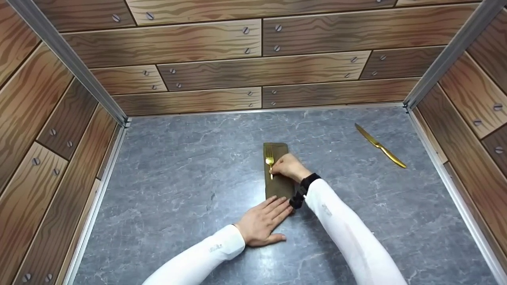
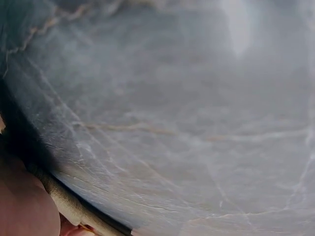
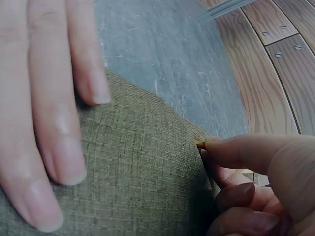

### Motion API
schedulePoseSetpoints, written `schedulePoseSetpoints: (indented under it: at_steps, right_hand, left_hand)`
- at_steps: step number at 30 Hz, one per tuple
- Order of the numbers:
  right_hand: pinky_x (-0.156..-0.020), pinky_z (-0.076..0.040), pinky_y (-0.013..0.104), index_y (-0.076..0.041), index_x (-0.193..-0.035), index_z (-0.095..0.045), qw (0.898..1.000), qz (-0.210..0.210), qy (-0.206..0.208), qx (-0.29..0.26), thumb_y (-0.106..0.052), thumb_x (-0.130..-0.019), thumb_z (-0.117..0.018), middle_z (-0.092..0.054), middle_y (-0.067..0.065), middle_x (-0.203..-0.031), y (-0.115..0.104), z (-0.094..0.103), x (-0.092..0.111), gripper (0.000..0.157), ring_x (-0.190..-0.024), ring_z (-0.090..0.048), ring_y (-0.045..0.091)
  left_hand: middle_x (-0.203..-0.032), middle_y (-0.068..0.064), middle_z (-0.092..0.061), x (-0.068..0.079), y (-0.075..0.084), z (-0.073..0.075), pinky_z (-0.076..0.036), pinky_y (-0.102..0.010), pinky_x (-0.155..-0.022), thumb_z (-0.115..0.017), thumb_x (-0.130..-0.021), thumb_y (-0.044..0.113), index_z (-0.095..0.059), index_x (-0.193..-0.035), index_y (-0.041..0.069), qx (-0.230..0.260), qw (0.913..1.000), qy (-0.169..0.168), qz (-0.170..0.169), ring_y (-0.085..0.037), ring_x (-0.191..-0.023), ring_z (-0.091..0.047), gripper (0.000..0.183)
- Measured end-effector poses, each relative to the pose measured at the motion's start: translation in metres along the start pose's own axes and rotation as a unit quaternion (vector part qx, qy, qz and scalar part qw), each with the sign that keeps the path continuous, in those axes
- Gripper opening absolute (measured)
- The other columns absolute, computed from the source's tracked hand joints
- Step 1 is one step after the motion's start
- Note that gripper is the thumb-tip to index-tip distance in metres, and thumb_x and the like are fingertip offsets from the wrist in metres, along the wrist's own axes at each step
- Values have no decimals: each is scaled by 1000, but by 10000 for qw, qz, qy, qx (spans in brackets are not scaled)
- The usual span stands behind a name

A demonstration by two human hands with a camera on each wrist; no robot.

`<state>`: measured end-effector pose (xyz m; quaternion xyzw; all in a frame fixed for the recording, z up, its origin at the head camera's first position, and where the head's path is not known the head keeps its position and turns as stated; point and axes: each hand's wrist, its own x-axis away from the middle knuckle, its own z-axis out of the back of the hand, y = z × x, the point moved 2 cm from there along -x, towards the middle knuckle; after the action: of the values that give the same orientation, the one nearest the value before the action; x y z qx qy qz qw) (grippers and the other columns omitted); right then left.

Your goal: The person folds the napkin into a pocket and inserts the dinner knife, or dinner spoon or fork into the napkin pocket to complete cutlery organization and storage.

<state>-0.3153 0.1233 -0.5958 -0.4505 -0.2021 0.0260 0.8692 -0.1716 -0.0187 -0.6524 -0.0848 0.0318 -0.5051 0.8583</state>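
A folded olive-brown cloth napkin (image 1: 283, 187) lies lengthwise on the grey table. On its upper left part is a gold fork (image 1: 269, 155), tines pointing away from me. My right hand (image 1: 291, 166) pinches the fork's handle between thumb and fingers; a small gold bit of it (image 3: 200, 144) shows at the thumb tip in the right wrist view. My left hand (image 1: 263, 221) rests flat across the napkin's near end, fingers straight and thumb out to the side. Its fingers (image 3: 59, 162) lie on the woven cloth in the right wrist view.
A gold knife (image 1: 379, 145) lies at an angle on the table (image 1: 178, 178) at the far right. Wood-patterned panels (image 1: 210, 77) wall in the back and both sides, with metal rails at the corners. A black band (image 1: 305, 189) circles the right wrist.
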Motion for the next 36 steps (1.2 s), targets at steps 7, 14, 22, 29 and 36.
schedulePoseSetpoints:
  at_steps: [7, 14, 22, 29, 36]
  right_hand:
    - [-46, -34, 24, -1, -62, -69, 9995, -148, -5, 268, -8, -73, -78, -53, -4, -53, 2, 1, -2, 15, -50, -43, 11]
    - [-50, -36, 26, -6, -63, -70, 9961, -291, 85, 829, -18, -75, -80, -55, -6, -55, 5, 0, -1, 19, -54, -47, 12]
    - [-53, -39, 27, -11, -65, -67, 9898, -328, 214, 1366, -25, -77, -81, -58, -5, -60, 3, -2, -2, 23, -57, -50, 14]
    - [-55, -41, 27, -10, -71, -64, 9931, 98, 360, 1109, -24, -80, -80, -61, -1, -69, 8, -2, 1, 22, -61, -52, 14]
    - [-63, -44, 27, -7, -82, -61, 9893, 1036, 943, -397, -16, -85, -75, -59, 4, -79, 27, 9, 6, 16, -72, -53, 17]
  left_hand:
    - [-163, -11, -8, -1, 2, 1, -6, -41, -120, -13, -98, 68, -11, -158, 7, -22, 10000, -17, 43, -26, -149, -4, 86]
    - [-163, -12, -8, 0, 1, -1, -6, -41, -120, -14, -98, 67, -13, -158, 7, 126, 9999, -2, 20, -27, -149, -4, 85]
    - [-163, -14, -8, 1, 0, -2, -6, -41, -120, -16, -98, 67, -14, -157, 5, 243, 9997, 47, -37, -28, -149, -4, 86]
    - [-163, -14, -6, 1, -2, -1, -4, -42, -120, -15, -98, 68, -9, -157, 5, 285, 9996, -27, -86, -28, -149, -2, 87]
    - [-163, -13, -6, 0, -2, 2, -6, -41, -120, -17, -98, 67, -8, -158, 5, 500, 9987, -86, -109, -28, -149, -3, 86]
